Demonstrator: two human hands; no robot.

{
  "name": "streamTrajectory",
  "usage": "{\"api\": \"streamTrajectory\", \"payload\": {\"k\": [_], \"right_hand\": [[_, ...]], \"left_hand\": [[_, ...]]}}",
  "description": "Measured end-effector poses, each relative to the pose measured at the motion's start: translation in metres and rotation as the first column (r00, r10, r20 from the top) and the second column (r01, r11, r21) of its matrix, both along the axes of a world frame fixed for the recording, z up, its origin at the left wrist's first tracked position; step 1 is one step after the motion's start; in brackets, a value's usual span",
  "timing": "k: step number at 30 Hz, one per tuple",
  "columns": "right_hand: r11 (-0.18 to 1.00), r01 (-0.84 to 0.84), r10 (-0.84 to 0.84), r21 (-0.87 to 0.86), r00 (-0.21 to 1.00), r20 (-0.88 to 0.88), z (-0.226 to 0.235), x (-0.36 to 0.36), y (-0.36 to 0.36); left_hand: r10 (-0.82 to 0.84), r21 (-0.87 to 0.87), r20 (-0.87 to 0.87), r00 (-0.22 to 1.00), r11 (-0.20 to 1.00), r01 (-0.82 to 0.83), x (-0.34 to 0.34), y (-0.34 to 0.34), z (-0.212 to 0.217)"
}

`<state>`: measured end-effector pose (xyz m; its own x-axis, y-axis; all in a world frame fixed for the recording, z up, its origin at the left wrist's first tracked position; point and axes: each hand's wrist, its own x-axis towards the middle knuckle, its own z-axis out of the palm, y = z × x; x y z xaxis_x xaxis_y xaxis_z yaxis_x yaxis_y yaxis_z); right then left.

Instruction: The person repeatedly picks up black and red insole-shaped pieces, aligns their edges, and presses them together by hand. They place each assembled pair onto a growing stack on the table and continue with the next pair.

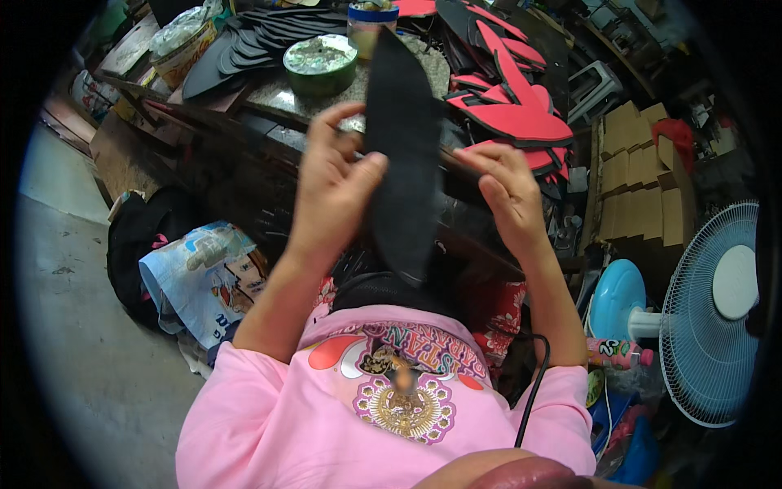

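My left hand (338,183) grips a long black sole-shaped sheet (403,155) by its left edge, thumb in front and fingers partly hidden behind. The piece stands nearly upright above my lap, pointed at the top. To its right, my right hand (513,191) is raised with fingers stretched toward the sheet and the thumb apart; I make out nothing held in it. Beyond, on the worktable, lie a green tub of pale, crusted material (321,65) and a pile of red-and-black sole-shaped pieces (517,118).
Stacked dark grey sole-shaped pieces (252,49) lie at the table's back left, beside a bucket (183,53). A blue-lidded jar (372,20) stands behind the tub. At right are a fan (709,318), cardboard boxes (643,175) and a pink bottle (619,354). A printed bag (208,273) sits left.
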<state>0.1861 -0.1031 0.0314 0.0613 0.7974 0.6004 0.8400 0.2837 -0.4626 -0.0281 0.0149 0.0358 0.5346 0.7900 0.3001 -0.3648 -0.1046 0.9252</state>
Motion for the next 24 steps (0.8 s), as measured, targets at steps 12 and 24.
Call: {"api": "streamTrajectory", "payload": {"k": [12, 24], "right_hand": [[0.602, 0.554, -0.55, 0.575, 0.81, -0.203, 0.072, 0.064, -0.053], [0.835, 0.54, -0.516, 0.108, 0.7, 0.494, -0.011, 0.113, -0.016]], "left_hand": [[0.456, 0.817, 0.023, 0.889, 0.504, -0.28, 0.044, 0.017, -0.049], [0.389, 0.806, -0.042, 0.921, 0.557, -0.199, 0.059, 0.027, -0.076]]}}
